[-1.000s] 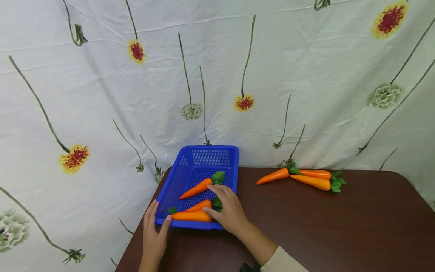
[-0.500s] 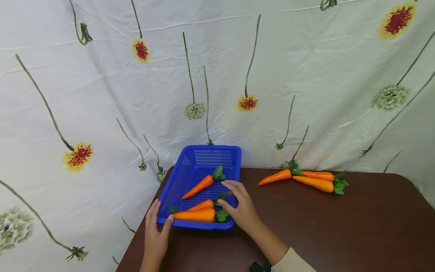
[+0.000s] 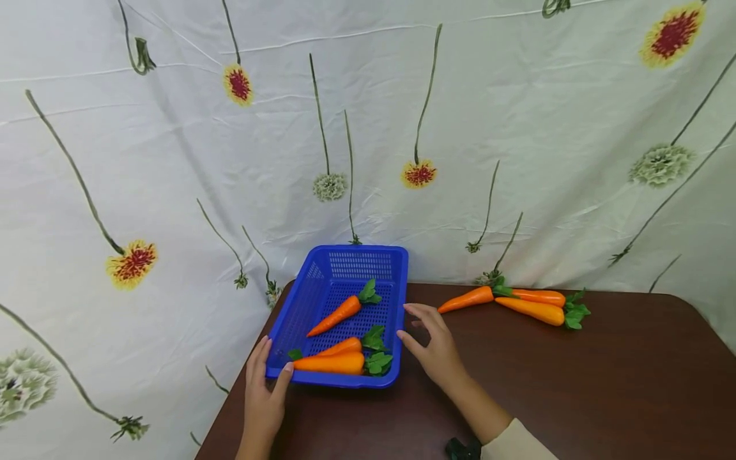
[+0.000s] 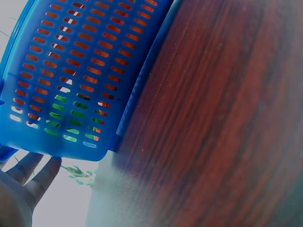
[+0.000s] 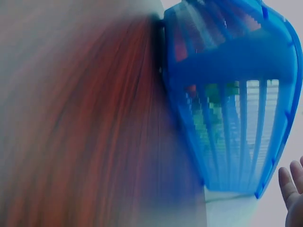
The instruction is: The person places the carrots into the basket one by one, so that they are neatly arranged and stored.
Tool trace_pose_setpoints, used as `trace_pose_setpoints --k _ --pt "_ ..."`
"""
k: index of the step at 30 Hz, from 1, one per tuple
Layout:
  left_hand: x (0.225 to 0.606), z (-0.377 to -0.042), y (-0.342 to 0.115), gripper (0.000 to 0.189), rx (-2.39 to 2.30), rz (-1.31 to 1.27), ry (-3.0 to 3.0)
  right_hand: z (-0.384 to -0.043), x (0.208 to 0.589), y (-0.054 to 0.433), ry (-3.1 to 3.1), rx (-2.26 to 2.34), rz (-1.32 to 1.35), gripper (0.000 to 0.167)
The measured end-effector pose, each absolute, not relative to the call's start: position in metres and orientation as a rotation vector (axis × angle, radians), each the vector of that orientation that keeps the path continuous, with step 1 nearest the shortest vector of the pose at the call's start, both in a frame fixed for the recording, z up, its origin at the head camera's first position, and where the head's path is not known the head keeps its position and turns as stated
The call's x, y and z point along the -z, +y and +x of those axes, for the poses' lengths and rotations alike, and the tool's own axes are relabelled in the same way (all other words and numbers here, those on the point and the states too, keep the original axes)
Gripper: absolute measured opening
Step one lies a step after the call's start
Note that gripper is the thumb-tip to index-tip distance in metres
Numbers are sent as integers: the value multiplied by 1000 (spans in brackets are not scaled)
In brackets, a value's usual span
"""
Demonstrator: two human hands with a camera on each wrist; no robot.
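At my twelve o'clock, this blue rectangular plastic basket (image 3: 359,272) seems light, stiff, best held by its rim, where my left fingers (image 3: 254,365) rest spread at eight, my right fingers (image 3: 429,314) parted beside three.

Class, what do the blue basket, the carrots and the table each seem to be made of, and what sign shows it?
Blue basket: smooth moulded plastic, most likely, from its even colour and regular slots.
Carrots: perhaps glossy plastic or coated foam, given highlights on smooth orange skin, though real ones remain possible.
Table: smooth dark wood or wood-look laminate, from its streaky grain.
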State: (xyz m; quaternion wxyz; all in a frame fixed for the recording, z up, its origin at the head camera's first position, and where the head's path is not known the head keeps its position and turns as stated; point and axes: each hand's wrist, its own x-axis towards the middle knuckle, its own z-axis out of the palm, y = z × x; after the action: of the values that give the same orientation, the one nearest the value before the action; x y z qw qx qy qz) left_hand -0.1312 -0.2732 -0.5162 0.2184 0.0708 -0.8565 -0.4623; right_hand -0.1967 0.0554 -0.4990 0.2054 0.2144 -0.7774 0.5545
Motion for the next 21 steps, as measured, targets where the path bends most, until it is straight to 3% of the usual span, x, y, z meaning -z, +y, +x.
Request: trace_pose_setpoints --k 21 --pt "514 -130 -272 67 1281 210 -2390 -234 514 139 -2583 -1338 265 61"
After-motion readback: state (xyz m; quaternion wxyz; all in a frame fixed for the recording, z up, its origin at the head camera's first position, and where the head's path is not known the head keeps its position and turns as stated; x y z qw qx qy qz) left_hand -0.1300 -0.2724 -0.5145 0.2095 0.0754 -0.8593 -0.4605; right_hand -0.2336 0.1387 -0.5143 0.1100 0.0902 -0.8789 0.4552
